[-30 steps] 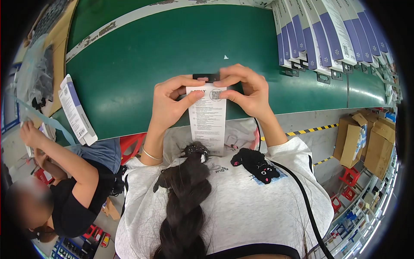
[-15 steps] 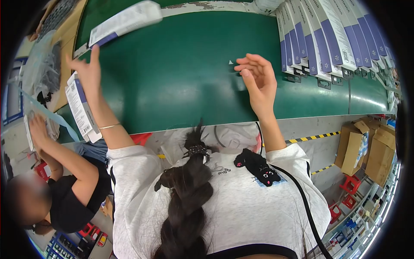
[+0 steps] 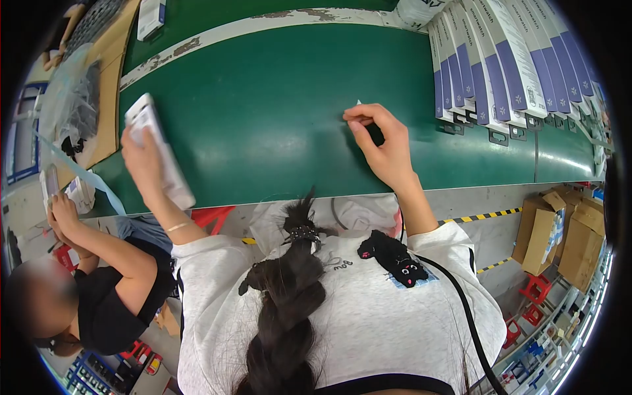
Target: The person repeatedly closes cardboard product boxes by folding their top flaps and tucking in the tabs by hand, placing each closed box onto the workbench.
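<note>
My left hand [image 3: 141,161] is wrapped round a white retail box [image 3: 174,178], blurred by motion, over the left part of the green table [image 3: 263,118]. The box stands out above and below the hand. Over the table's middle right, my right hand [image 3: 388,148] is curled, its fingertips close to the thumb and nothing visible between them. Just beyond those fingers is a small white triangular scrap [image 3: 359,102].
A row of white and purple smartwatch boxes [image 3: 490,66] stands at the right. Another box [image 3: 151,18] lies beyond the worn white strip [image 3: 243,29]. A co-worker [image 3: 115,289] sits at the left. Cardboard cartons [image 3: 559,230] stand on the floor at right.
The left hand, spread before, now grips a box and sits lower. One blurred box has moved away beyond the strip. The right hand has moved slightly nearer and its fingers have drawn together.
</note>
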